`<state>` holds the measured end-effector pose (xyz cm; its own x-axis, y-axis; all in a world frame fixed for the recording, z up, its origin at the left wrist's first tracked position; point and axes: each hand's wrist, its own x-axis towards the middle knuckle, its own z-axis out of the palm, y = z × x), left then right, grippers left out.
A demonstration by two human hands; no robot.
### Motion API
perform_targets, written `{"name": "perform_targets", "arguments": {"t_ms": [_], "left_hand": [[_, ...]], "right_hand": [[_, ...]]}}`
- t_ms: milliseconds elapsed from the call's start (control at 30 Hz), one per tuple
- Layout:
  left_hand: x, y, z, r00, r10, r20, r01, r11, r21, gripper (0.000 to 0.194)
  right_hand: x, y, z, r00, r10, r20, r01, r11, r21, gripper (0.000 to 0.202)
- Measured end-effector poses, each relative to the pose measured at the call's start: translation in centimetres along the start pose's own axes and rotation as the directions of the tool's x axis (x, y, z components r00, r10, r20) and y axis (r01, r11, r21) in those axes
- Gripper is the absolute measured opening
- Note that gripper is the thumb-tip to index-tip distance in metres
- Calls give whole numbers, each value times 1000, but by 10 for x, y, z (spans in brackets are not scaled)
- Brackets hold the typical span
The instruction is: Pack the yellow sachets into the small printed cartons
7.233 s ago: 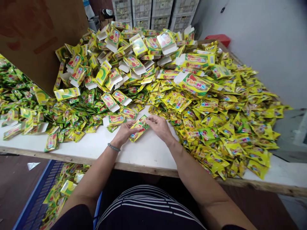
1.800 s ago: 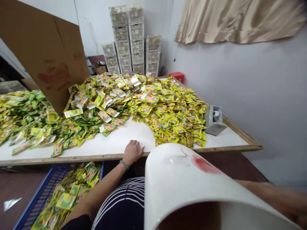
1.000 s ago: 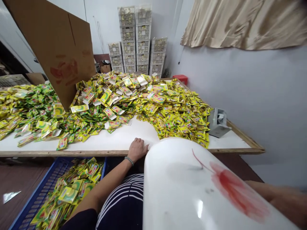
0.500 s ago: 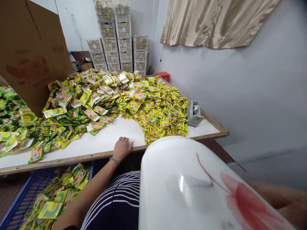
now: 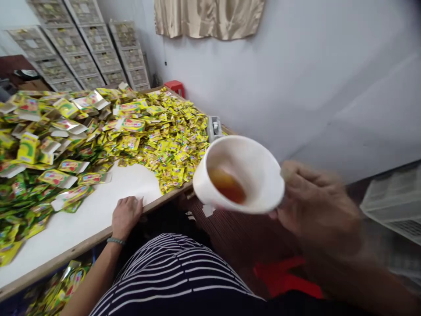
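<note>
My right hand, blurred by motion, grips a white cup by its handle side. The cup is tilted and holds some reddish-brown liquid. My left hand rests on the wooden front edge of the white table, its fingers lying flat on the top with nothing seen in them. Beyond it, yellow packets are heaped on the table, with small opened boxes and green packets to the left.
A grey metal dispenser stands at the table's right edge. Stacked crates and a red stool are behind. A crate of packets sits under the table. At right are a red object and a white basket.
The cup has moved away from close in front of the camera, showing its inside and my right hand. The view has turned right. My left hand stays on the table edge.
</note>
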<state>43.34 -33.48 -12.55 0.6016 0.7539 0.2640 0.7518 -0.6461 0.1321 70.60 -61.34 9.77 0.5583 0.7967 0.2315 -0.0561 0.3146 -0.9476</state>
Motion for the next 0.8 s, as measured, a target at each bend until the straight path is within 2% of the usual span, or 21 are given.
{"name": "perform_targets", "arguments": {"t_ms": [133,267,367,467,633,733,800], "left_hand": [[1,-6,4,996,76,39,-77,997,32,42],[3,-3,2,998,70,11,-70,997,13,38],[3,-3,1,995,95,13,-96,995,37,35],[3,-9,3,983,171,61,-176,980,97,34],[-2,-23,12,943,293,159,-327,907,266,48],[-3,-21,13,947,264,181,-306,912,274,43],[-3,-15,12,968,188,167,-224,947,230,37]], "right_hand": [[43,38,-37,955,-200,-221,180,978,-105,33],[97,88,-79,873,-268,-407,200,959,-202,37],[135,129,-113,808,-227,-544,135,970,-203,41],[164,169,-141,752,-186,-633,66,976,-209,41],[193,223,-170,664,-105,-740,-5,989,-145,35],[205,244,-178,618,-48,-785,-54,993,-104,28],[211,255,-181,593,-12,-805,-91,992,-82,27]]}}
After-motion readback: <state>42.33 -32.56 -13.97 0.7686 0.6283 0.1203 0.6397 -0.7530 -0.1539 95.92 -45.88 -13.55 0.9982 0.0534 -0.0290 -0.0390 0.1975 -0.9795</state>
